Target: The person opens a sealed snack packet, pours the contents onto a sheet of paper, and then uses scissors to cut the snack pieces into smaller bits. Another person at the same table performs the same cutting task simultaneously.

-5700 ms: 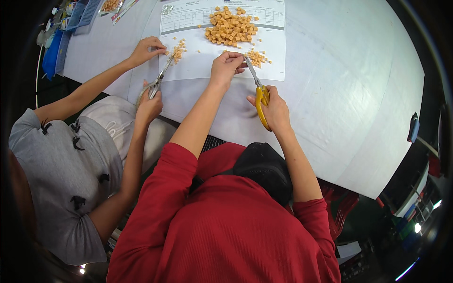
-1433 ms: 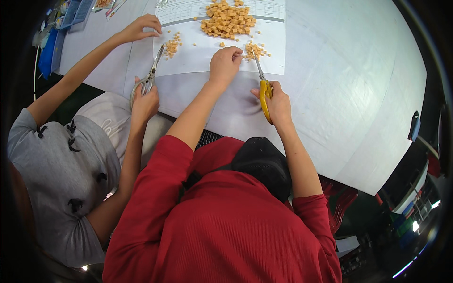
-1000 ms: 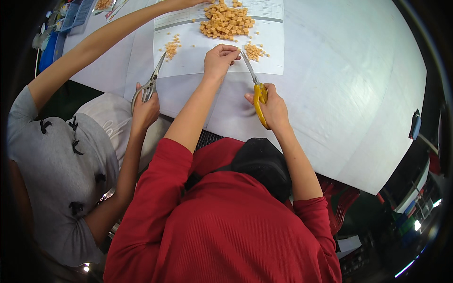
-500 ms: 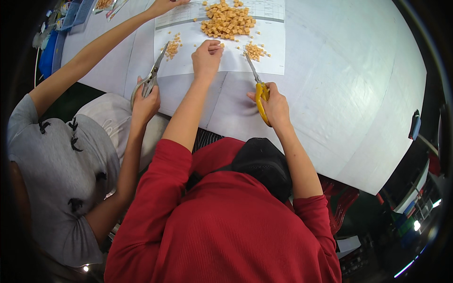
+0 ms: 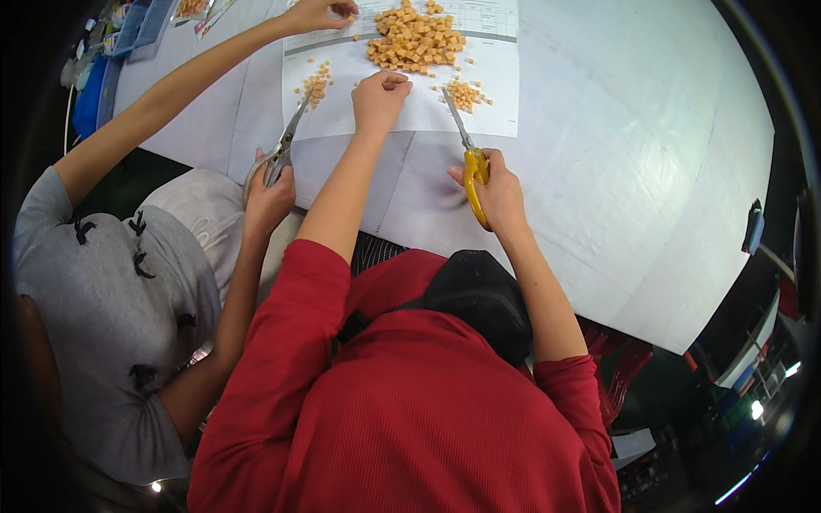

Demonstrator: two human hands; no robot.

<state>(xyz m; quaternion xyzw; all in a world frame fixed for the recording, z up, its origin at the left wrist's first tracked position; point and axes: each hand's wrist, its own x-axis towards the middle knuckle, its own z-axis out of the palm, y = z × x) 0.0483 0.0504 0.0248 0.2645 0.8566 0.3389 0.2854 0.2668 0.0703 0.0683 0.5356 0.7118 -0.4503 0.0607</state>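
two hands (image 5: 380, 90) at work: right hand (image 5: 496, 192) grips yellow scissors (image 5: 469, 167), blades toward small cube pile (image 5: 464, 92) just ahead; left hand fingers curled on paper (image 5: 428, 111), hold unclear.

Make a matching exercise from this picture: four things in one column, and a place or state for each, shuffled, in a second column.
Things:
1. yellow-handled scissors
2. grey-handled scissors
3. big pile of orange cubes
4. left hand

Places:
a. top of the paper sheet
b. co-worker's hand
c. right hand
d. fingertips down on the sheet, beside the small pile

Pairs: 1-c, 2-b, 3-a, 4-d
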